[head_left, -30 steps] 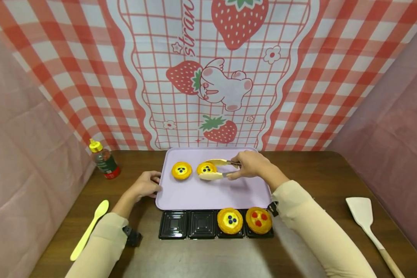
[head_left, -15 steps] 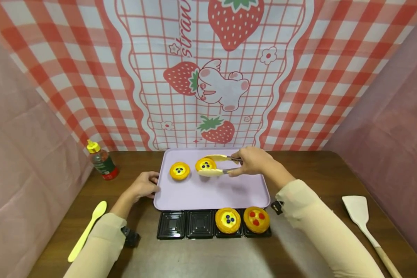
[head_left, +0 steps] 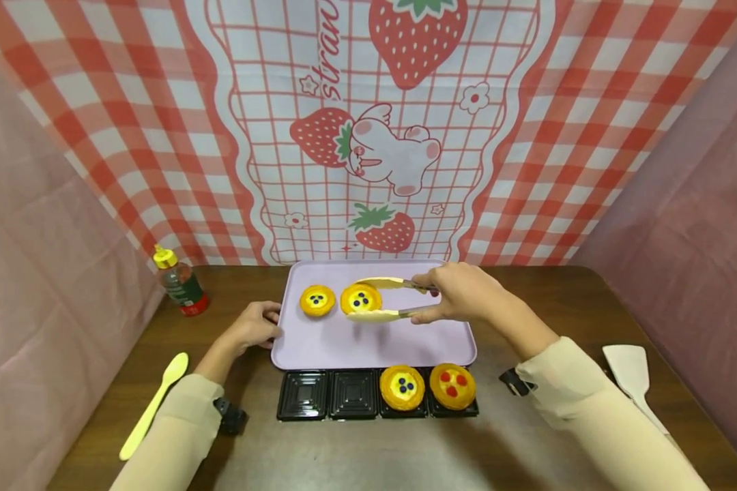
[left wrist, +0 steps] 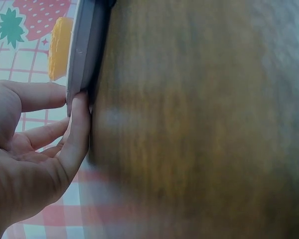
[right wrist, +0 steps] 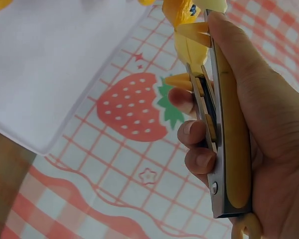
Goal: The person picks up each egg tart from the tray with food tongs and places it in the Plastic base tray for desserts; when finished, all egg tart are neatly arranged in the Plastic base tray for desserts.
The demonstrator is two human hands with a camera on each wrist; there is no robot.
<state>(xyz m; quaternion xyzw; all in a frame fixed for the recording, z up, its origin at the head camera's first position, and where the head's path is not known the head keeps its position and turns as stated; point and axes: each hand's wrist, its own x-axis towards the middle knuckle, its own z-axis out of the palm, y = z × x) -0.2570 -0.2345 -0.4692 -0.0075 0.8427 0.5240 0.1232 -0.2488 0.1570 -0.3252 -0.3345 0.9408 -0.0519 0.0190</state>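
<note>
yellow tongs (head_left: 377, 316), right hand (head_left: 469, 293) clamped on them, pinch a tart (head_left: 361, 301) over the tray (head_left: 430, 349), nearer its far edge; squeeze evenly, hold it level. left hand (head_left: 254, 326) pinching the tray's left edge should steady things.

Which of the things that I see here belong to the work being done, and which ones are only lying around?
Seemingly part of the work:
tongs in the right hand
blue-dotted tart between them
second blue-dotted tart
lilac tray, gripped by the left hand
four black containers, two holding tarts

Seemingly just lying around:
squeeze bottle
yellow spoon
white spatula
</note>
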